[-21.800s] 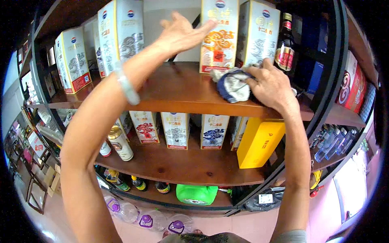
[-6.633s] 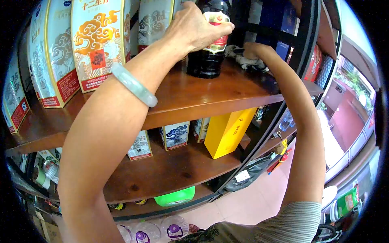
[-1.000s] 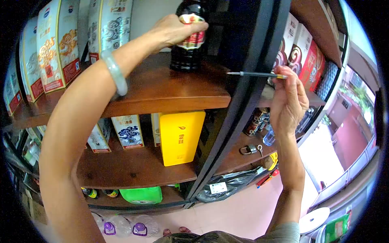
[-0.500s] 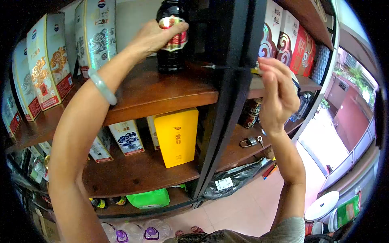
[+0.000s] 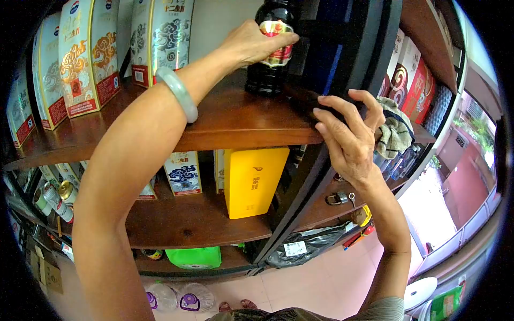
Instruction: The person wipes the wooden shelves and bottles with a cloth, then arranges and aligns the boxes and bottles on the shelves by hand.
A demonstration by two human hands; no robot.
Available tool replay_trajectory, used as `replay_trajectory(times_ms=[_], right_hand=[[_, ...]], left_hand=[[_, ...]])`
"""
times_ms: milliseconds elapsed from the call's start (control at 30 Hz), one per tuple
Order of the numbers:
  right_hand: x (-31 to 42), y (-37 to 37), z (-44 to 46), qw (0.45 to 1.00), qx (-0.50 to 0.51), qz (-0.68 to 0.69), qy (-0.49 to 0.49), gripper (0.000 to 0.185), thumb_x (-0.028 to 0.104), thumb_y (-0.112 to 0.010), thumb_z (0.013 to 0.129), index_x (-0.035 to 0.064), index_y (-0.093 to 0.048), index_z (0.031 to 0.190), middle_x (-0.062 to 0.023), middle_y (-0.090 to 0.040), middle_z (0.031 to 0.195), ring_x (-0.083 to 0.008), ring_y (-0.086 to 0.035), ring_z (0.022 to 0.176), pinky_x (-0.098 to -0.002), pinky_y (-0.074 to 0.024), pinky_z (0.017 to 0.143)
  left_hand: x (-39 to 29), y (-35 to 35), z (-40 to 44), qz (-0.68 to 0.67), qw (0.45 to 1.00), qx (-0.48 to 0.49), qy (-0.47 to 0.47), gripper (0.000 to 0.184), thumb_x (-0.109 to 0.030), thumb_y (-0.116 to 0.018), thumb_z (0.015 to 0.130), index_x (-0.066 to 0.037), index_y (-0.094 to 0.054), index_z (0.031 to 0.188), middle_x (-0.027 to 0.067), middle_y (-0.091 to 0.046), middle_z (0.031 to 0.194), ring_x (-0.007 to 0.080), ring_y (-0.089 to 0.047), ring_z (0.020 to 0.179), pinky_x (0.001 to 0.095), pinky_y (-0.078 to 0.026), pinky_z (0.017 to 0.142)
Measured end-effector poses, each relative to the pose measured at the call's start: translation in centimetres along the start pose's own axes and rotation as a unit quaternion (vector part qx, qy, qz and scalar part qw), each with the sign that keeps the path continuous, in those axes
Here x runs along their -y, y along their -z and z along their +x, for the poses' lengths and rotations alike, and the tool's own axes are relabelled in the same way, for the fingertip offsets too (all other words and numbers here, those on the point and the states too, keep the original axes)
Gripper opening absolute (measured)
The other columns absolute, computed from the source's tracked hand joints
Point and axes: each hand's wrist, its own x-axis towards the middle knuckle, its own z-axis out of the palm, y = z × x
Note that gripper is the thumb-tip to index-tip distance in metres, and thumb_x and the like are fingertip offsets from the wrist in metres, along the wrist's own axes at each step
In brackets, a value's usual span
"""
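My left hand, with a pale green bangle on its wrist, is wrapped round a dark glass bottle with a red and cream label. The bottle stands upright on the upper wooden shelf. My right hand is beside the black shelf post, its fingers spread and bent, with no held object visible. A dark shape by its fingertips, on the shelf to the right of the bottle, is too dim to make out.
Tall decorated boxes stand to the left. Below are a yellow box and a green item. A padlock, checked cloth and black plastic bag are right. Clear jugs stand on the floor.
My right hand has gone from a pinch by a thin dark rod to spread fingers near the post. The rod no longer shows clearly. The view has shifted; my left hand stays on the bottle.
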Motion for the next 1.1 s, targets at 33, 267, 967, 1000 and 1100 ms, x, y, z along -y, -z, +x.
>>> replay_trajectory(times_ms=[33, 267, 967, 1000, 1100], right_hand=[[0.0, 0.1, 0.1, 1.000, 0.008, -0.004, -0.002, 0.019, 0.012, -0.069, 0.067, 0.0079, -0.066, 0.085, -0.0013, -0.061, 0.103, -0.0279, -0.044, 0.106, -0.0387, -0.0264, 0.088], [0.1, 0.9, 0.4, 0.999, 0.024, 0.045, -0.012, 0.021, 0.012, -0.069, 0.061, 0.0051, -0.066, 0.080, -0.0043, -0.061, 0.101, -0.0302, -0.044, 0.105, -0.0411, -0.0252, 0.088], [-4.3, -1.7, 0.3, 0.970, -0.113, 0.121, -0.178, 0.067, 0.023, -0.052, 0.089, 0.0032, -0.014, 0.142, -0.0223, -0.051, 0.093, -0.0358, -0.054, 0.078, -0.0397, -0.0462, 0.070], [-4.2, -1.5, 0.3, 0.968, -0.105, 0.129, -0.188, 0.067, 0.022, -0.052, 0.089, 0.0036, -0.014, 0.142, -0.0226, -0.051, 0.094, -0.0361, -0.054, 0.079, -0.0398, -0.0459, 0.070], [-4.3, -1.6, 0.3, 0.965, -0.113, 0.146, -0.189, 0.065, 0.017, -0.051, 0.089, 0.0035, -0.016, 0.142, -0.0225, -0.048, 0.102, -0.0352, -0.051, 0.087, -0.0384, -0.0420, 0.077]], left_hand=[[0.0, 0.0, 0.0, 0.017, 1.000, 0.014, 0.007, 0.058, -0.063, -0.056, 0.073, -0.009, -0.068, 0.090, 0.0126, -0.067, 0.081, 0.0214, -0.065, 0.077, 0.0298, -0.049, 0.070], [-1.0, 0.9, -0.6, -0.017, 0.999, 0.042, 0.005, 0.058, -0.064, -0.058, 0.070, -0.011, -0.067, 0.093, 0.0108, -0.066, 0.081, 0.0201, -0.063, 0.076, 0.0316, -0.049, 0.066], [-0.3, -1.1, 2.0, 0.020, 0.992, 0.068, 0.103, 0.073, -0.044, -0.073, 0.064, 0.010, -0.049, 0.107, 0.0239, -0.057, 0.105, 0.0297, -0.060, 0.093, 0.0338, -0.046, 0.085], [-0.3, -1.1, 2.0, 0.012, 0.993, 0.066, 0.094, 0.071, -0.044, -0.073, 0.064, 0.010, -0.051, 0.105, 0.0235, -0.058, 0.103, 0.0297, -0.060, 0.092, 0.0336, -0.046, 0.085], [-0.4, -1.2, 1.7, -0.015, 0.991, 0.086, 0.104, 0.061, -0.042, -0.073, 0.064, 0.005, -0.057, 0.101, 0.0210, -0.061, 0.097, 0.0287, -0.061, 0.090, 0.0329, -0.046, 0.084]])
